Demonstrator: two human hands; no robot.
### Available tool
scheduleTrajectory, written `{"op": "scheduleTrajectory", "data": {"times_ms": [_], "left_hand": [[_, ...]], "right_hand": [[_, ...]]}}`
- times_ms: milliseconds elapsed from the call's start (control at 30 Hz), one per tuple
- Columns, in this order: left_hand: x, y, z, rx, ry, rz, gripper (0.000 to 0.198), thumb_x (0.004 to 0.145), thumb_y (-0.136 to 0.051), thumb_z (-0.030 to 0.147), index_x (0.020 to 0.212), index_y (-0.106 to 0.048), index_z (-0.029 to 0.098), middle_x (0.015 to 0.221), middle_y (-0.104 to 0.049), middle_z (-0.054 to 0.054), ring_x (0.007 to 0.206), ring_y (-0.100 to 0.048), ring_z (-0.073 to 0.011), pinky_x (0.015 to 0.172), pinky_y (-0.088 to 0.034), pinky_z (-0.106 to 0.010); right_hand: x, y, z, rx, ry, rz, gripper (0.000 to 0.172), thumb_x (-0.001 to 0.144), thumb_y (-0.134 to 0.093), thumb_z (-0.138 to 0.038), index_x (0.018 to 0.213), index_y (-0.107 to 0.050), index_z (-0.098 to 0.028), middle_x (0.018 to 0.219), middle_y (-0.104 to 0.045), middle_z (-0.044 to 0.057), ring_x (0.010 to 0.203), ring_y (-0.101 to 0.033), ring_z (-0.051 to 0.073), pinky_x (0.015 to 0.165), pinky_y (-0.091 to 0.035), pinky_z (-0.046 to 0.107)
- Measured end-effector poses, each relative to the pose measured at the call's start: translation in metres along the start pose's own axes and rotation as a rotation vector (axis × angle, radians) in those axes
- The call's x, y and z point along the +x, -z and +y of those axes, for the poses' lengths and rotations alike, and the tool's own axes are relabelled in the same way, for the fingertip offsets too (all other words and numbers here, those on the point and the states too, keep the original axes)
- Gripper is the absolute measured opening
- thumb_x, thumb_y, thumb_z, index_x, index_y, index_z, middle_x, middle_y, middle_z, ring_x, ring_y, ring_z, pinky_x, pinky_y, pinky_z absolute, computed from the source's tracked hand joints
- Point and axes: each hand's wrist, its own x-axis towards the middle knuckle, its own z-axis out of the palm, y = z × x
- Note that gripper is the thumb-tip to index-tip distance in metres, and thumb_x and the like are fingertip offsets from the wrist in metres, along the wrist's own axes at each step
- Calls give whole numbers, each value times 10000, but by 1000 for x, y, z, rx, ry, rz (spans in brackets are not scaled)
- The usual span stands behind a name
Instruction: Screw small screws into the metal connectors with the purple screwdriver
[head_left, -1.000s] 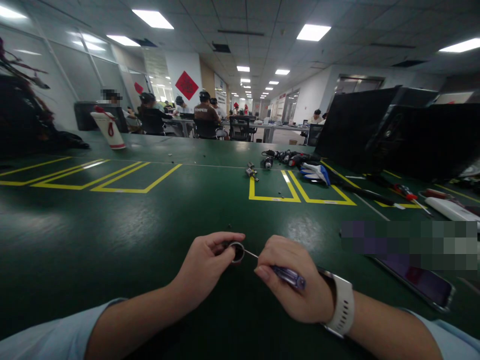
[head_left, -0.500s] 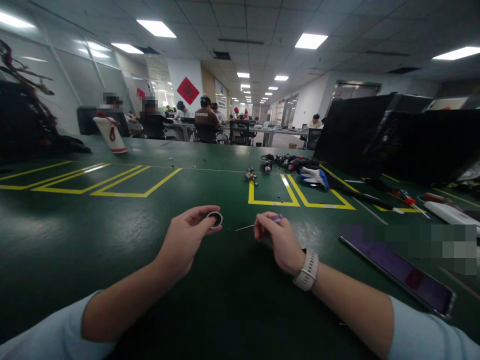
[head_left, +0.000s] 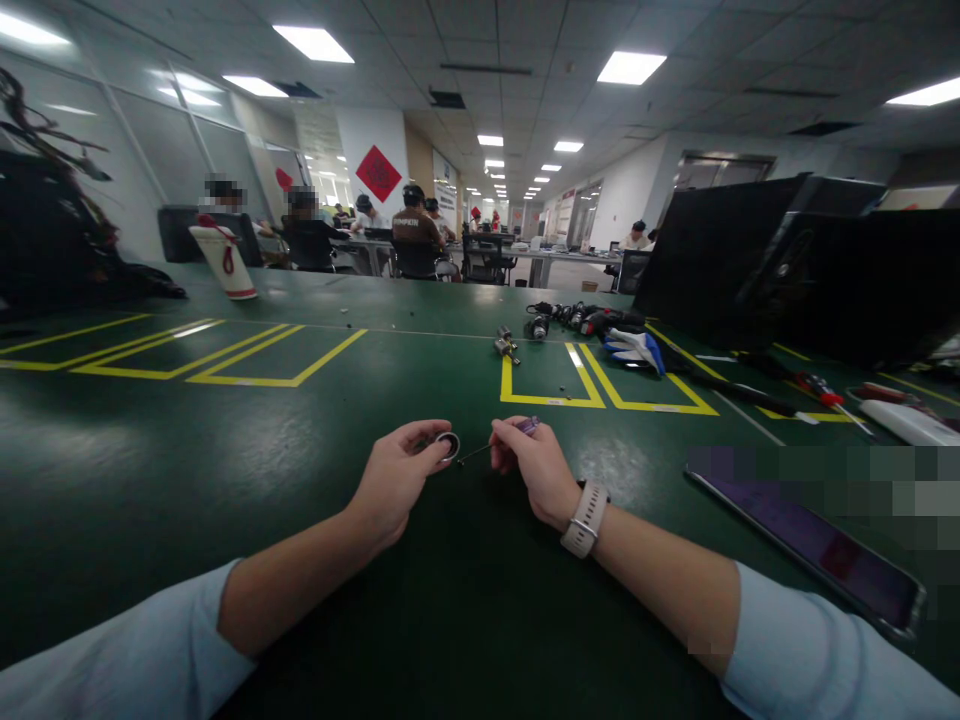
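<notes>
My left hand (head_left: 401, 470) pinches a small round metal ring part (head_left: 448, 445) between thumb and fingers, just above the green table (head_left: 225, 470). My right hand (head_left: 529, 462) grips a thin screwdriver (head_left: 499, 440) with a purple handle; its fine tip points left and reaches the ring part. A white watch sits on my right wrist. Both forearms rest low over the table, in light blue sleeves.
A phone (head_left: 817, 545) lies at the right. Farther back are metal parts (head_left: 506, 345), black tools (head_left: 570, 318), a blue-white glove (head_left: 634, 348), red-handled screwdrivers (head_left: 821, 392) and a black case (head_left: 765, 260). A white cup (head_left: 223, 262) stands far left. People sit at distant desks.
Both hands moved away from me over the table. They drew apart half a second ago, and now the screwdriver tip is back at the ring part.
</notes>
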Motion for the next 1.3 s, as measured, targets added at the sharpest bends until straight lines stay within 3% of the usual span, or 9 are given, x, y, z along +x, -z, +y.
{"op": "scheduleTrajectory", "data": {"times_ms": [633, 900, 1133, 1300], "left_hand": [[-3, 2, -2, 18, -12, -77, 272, 685, -645, 148, 957, -631, 138, 947, -662, -74, 897, -624, -194, 806, -523, -332], [0, -3, -10, 70, -58, -190, 297, 702, -641, 205, 996, -634, 159, 1000, -662, -80, 916, -616, -196, 834, -489, -340], [0, -3, -10, 85, -47, -176, 294, 686, -652, 203, 978, -648, 168, 978, -672, -79, 890, -619, -191, 809, -479, -320], [1, -2, -12, 89, -47, -184, 304, 684, -654, 213, 985, -648, 172, 985, -671, -81, 899, -620, -196, 803, -483, -324]], "right_hand": [[-6, 2, -2, -76, 54, -31, 252, 779, -517, -337, 592, -518, -169, 440, -469, -48, 430, -445, 93, 441, -328, 216], [-8, 1, -1, -63, 42, -53, 244, 773, -528, -339, 600, -526, -168, 450, -480, -47, 440, -457, 95, 451, -332, 218], [-7, 4, -2, -31, 71, 26, 269, 778, -526, -356, 582, -509, -173, 438, -435, -56, 419, -411, 85, 443, -303, 218], [-7, 5, 1, -41, 78, 12, 271, 780, -525, -367, 592, -517, -172, 447, -443, -51, 428, -422, 88, 444, -299, 217]]}}
